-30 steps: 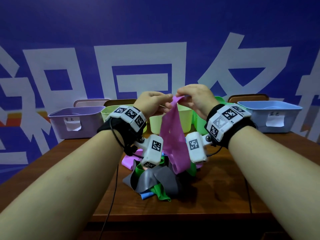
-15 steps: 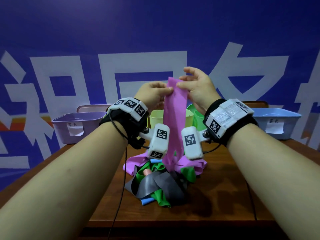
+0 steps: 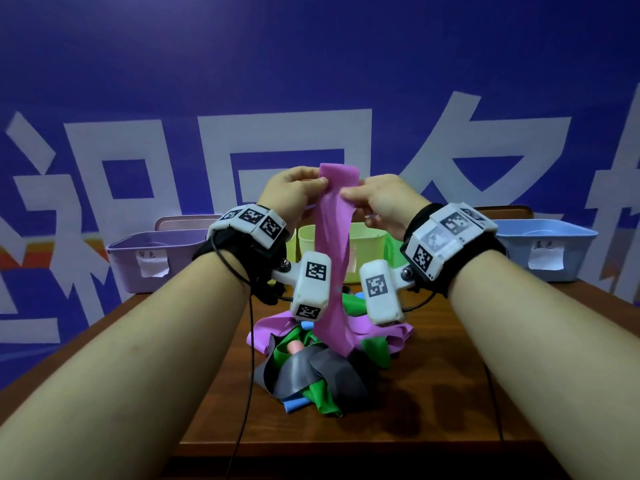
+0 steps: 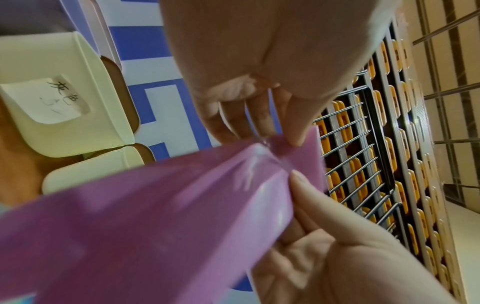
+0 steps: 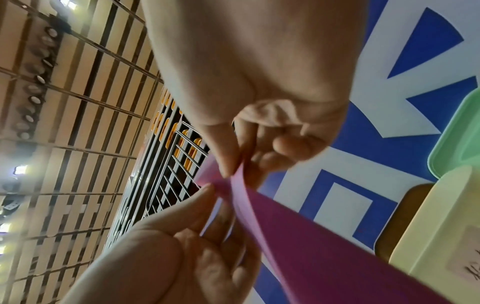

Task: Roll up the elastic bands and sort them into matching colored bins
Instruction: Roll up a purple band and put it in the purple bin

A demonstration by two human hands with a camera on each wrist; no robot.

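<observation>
Both hands, left hand point(image 3: 294, 192) and right hand point(image 3: 384, 199), are pinching the pink band point(image 3: 334, 258) at its top end. It is hanging down to the band pile point(image 3: 311, 372) on the table point(image 3: 433, 393).

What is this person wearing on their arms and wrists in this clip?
Forearms are bare, no sleeves. Each wrist carries a black strap with a band of white blocks printed with black square markers. A white marker-printed camera pod hangs under each: left pod, right pod. A thin black cable trails from each wrist.
</observation>
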